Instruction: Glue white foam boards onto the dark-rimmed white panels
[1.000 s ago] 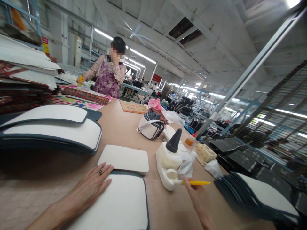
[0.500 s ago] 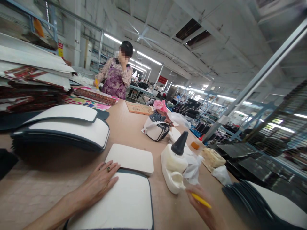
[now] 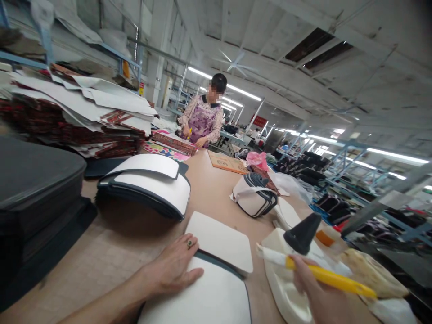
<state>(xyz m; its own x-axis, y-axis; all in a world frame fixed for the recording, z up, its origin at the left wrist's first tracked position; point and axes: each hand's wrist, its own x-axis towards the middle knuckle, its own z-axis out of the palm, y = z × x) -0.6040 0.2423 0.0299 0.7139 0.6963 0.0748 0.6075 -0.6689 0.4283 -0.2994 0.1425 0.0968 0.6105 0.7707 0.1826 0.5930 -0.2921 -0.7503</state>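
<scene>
My left hand [image 3: 172, 266], a ring on one finger, lies flat on a white dark-edged panel [image 3: 209, 299] at the table's near edge. A smaller white board [image 3: 221, 240] sits just beyond that panel. My right hand [image 3: 315, 294] grips a yellow-handled brush [image 3: 324, 277] whose white tip points left over a glue-crusted white container [image 3: 286, 283]. A black cone-shaped nozzle [image 3: 303, 233] rises just behind the brush.
A curved stack of white dark-edged panels [image 3: 148, 186] lies left of centre, with black stacks [image 3: 33, 198] at far left. A tied bundle of pieces [image 3: 254, 197] sits mid-table. Another person [image 3: 205, 119] works at the far end beside patterned sheets [image 3: 84, 121].
The view has swung left and closer. My right hand has raised the yellow brush from beside the glue container to above it. My left hand stays flat on the panel.
</scene>
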